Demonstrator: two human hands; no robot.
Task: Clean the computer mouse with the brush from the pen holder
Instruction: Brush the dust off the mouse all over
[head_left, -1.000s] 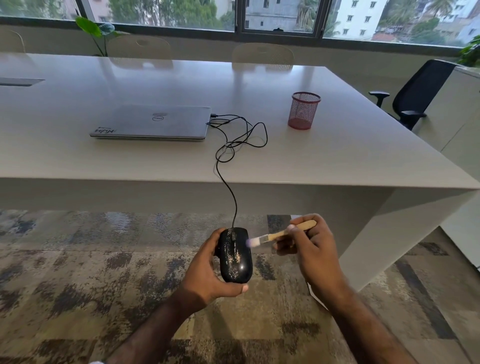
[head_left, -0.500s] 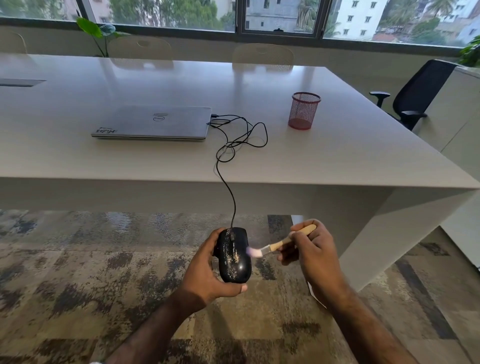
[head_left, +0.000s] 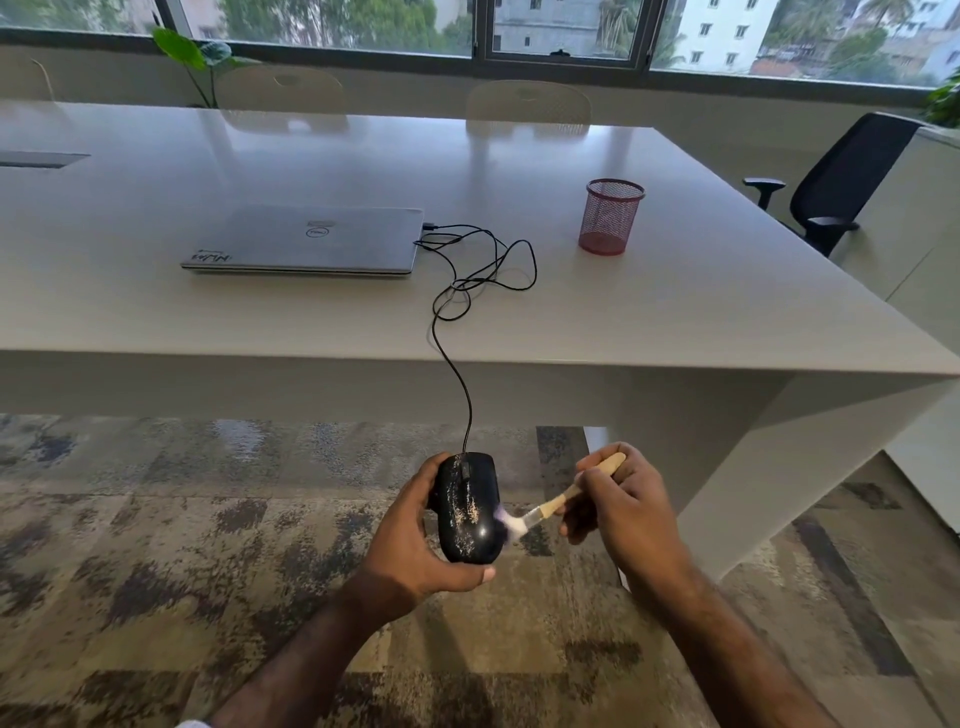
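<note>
My left hand (head_left: 410, 540) grips a black wired mouse (head_left: 467, 506) streaked with pale dust, held in the air in front of the table over the carpet. My right hand (head_left: 623, 512) pinches the wooden handle of a small brush (head_left: 558, 501). Its white bristles touch the lower right side of the mouse. The mouse cable (head_left: 457, 364) runs up over the table edge to a closed grey laptop (head_left: 306, 240). A red mesh pen holder (head_left: 609, 215) stands on the table at the right, with nothing visible inside.
The large white table (head_left: 675, 312) spans the view; its thick leg stands just right of my right hand. A black office chair (head_left: 841, 182) sits far right, two pale chairs behind the table. Patterned carpet lies under my hands.
The brush bristles have swept down the right side of the mouse, from its upper part toward the lower end. My left hand has kept the mouse almost still.
</note>
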